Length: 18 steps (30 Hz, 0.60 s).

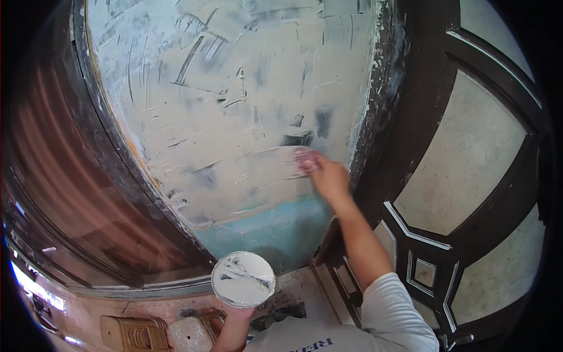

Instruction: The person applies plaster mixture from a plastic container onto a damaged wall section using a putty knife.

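My right hand [328, 179] grips a pinkish-red flat tool [305, 158], blurred and smeared with white paste, against the middle right of the panel of wall [246, 117]. The wall carries uneven streaks of cream filler over dark patches, with bare pale teal along its lower part. My left hand [237, 314] holds a round white tub [243, 276] from below at the bottom centre. White paste lies in the tub, with some dark streaks across it; its rim is smeared.
A brown panelled door [410, 176] with pale inset panels stands at right. A dark-framed reddish-brown panel [99, 205] is at left. Tan plastic stools [132, 331] stand on the pinkish floor at lower left. A stained patch of floor lies behind the tub.
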{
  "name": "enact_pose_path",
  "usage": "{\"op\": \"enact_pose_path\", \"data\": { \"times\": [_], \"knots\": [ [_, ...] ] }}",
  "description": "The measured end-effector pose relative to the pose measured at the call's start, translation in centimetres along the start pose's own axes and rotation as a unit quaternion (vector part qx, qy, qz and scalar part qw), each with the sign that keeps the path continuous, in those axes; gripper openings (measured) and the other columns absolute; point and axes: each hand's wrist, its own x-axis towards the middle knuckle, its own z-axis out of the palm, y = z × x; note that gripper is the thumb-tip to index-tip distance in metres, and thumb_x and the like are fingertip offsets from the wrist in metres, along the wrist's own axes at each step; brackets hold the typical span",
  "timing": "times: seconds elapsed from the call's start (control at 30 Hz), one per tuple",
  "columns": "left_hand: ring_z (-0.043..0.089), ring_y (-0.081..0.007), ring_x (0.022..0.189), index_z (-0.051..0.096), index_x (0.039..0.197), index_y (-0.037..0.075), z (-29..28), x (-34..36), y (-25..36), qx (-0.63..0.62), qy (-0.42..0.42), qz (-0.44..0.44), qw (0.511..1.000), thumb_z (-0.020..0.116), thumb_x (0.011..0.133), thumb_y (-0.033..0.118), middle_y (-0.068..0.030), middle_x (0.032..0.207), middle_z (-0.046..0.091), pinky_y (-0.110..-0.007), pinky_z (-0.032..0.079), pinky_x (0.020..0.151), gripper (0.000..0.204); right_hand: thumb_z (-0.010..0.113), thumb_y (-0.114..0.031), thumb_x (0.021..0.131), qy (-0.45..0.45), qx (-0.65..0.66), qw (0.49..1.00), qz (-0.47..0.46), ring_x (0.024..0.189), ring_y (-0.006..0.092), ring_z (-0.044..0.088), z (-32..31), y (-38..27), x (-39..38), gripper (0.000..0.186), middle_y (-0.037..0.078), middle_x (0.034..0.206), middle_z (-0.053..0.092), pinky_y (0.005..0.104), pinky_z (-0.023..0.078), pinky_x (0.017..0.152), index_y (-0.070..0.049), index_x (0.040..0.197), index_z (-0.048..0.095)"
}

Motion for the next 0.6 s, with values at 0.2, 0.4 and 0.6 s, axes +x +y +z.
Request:
{"op": "enact_pose_path", "data": {
  "times": [0.2,0.4,0.6],
  "knots": [
    [0.043,-0.0420,0.130,0.049,0.138,0.021,-1.3,-0.3,0.4,0.040,0.028,0.002,0.999,0.042,0.091,0.059,-0.0105,0.144,0.046,-0.074,0.026,0.104,0.061,0.064,-0.034,0.091,0.007,0.274,0.962,-0.004,0.073,0.0265,0.070,-3.1,8.5,-1.5,0.032,0.015,0.079,0.070,0.0406,0.052,0.069,-0.007,0.109,0.069],
    [0.044,-0.0388,0.131,0.048,0.139,0.017,-0.4,0.1,0.4,0.011,0.045,-0.003,0.999,0.042,0.092,0.058,-0.0105,0.144,0.046,-0.065,0.030,0.107,0.063,0.066,-0.034,0.090,-0.074,0.175,0.979,-0.072,0.061,0.0300,0.062,0.6,-2.1,-1.4,0.033,0.016,0.068,0.064,0.0372,0.049,0.061,-0.003,0.101,0.067],
    [0.043,-0.0386,0.132,0.047,0.140,0.017,-0.1,0.7,-0.2,0.028,0.024,-0.019,0.999,0.044,0.090,0.059,-0.0105,0.145,0.046,-0.065,0.030,0.108,0.065,0.064,-0.037,0.090,0.062,0.170,0.983,0.034,0.080,0.0390,0.067,2.1,3.3,0.9,0.036,0.022,0.085,0.068,0.0437,0.051,0.070,-0.004,0.103,0.066]
  ]
}}
